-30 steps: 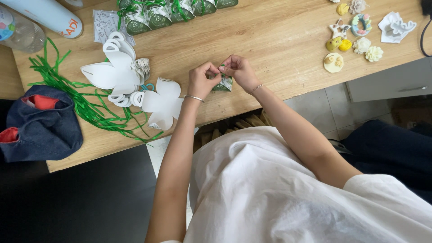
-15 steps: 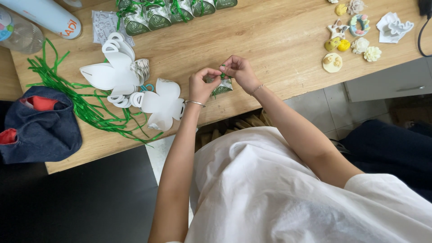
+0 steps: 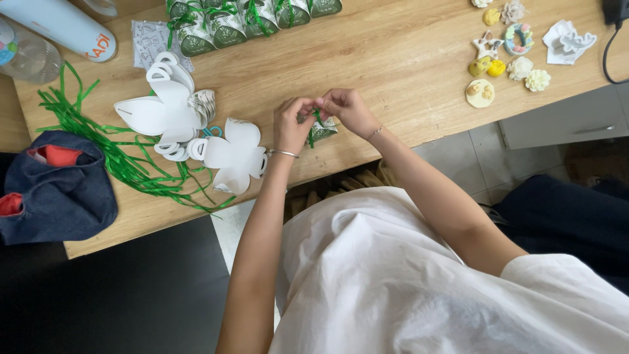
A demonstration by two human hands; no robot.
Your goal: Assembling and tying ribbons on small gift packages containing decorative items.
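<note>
One small favour box (image 3: 325, 128) is being pinched at the near table (image 3: 393, 52) edge by left hand (image 3: 290, 124) and right hand (image 3: 347, 110); its green ribbon (image 3: 316, 121) is being held taut; it looks light and crushable, best gripped at the ribbon.

Light wooden table (image 3: 406, 59), white flower-shaped paper cutouts (image 3: 173, 115) left of its middle, loose green ribbon strands (image 3: 118, 157) beside them, row of green-tied wrapped packets (image 3: 249, 16) along its far edge, small pastel clay figures (image 3: 504, 56) far right, dark denim bag (image 3: 56, 196) at its left corner
</note>
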